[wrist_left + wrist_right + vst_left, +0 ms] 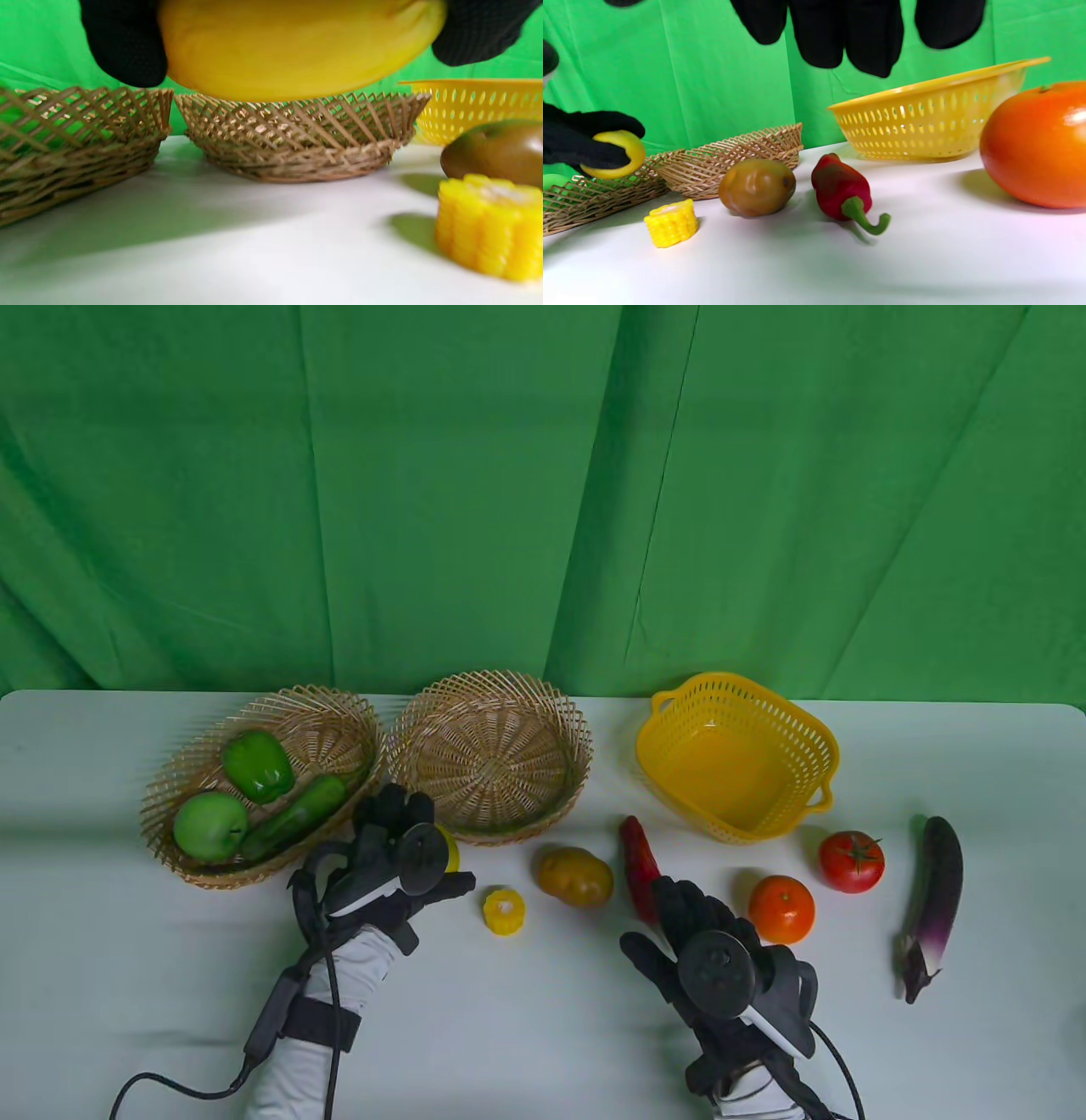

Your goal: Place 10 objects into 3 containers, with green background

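Observation:
My left hand [399,848] grips a yellow fruit [297,46], held above the table just in front of the round wicker basket [490,755]. The fruit also shows in the right wrist view [617,153]. My right hand [704,942] hovers open over the stem end of the red chili pepper [638,867], fingers [848,34] hanging above it and touching nothing. The oval wicker basket [339,721] holds a green bell pepper [257,765], a green apple [209,825] and a cucumber [293,817]. The yellow plastic basket [736,755] is empty.
On the white table lie a corn piece [504,910], a potato [573,876], an orange [781,909], a tomato [851,861] and an eggplant [933,899]. A green cloth hangs behind the table.

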Tool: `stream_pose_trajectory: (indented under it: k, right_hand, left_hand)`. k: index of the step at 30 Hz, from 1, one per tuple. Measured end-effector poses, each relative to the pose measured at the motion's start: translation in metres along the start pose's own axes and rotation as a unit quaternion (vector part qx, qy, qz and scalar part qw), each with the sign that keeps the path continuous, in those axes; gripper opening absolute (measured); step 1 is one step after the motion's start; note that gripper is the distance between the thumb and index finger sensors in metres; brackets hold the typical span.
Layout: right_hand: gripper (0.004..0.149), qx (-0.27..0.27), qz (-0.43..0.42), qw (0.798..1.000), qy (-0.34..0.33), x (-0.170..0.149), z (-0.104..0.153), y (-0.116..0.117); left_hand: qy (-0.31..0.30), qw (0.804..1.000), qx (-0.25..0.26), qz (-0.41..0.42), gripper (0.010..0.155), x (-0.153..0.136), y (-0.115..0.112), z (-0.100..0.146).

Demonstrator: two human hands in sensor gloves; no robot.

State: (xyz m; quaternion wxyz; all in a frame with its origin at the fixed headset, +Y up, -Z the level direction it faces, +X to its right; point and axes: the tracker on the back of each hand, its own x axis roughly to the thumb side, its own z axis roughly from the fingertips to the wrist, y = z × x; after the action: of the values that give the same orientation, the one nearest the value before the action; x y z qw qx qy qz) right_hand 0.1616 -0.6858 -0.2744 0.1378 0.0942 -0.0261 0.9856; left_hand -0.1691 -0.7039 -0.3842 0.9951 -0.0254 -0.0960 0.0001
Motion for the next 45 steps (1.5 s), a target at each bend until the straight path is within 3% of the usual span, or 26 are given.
stream_pose_trajectory:
  k: [11, 25, 34, 45]
  right_hand:
    - [0.078, -0.003, -0.004, 1.0, 0.003, -0.002, 0.0, -0.002]
    - [0.078, 0.0, -0.003, 1.0, 0.006, -0.004, -0.001, -0.002]
    - [0.078, 0.002, -0.004, 1.0, 0.007, -0.004, -0.001, -0.002]
    - [0.078, 0.002, -0.003, 1.0, 0.007, -0.004, -0.001, -0.002]
  left_hand:
    - [0.029, 0.999, 0.031, 0.011, 0.113, 0.013, 0.024, -0.038]
    - [0.036, 0.998, 0.049, -0.021, 0.112, 0.028, 0.002, -0.065]
    - [0.052, 0.997, 0.023, -0.045, 0.102, 0.028, -0.004, -0.065]
    - [0.023, 0.995, 0.096, -0.03, 0.082, 0.019, 0.014, -0.045]
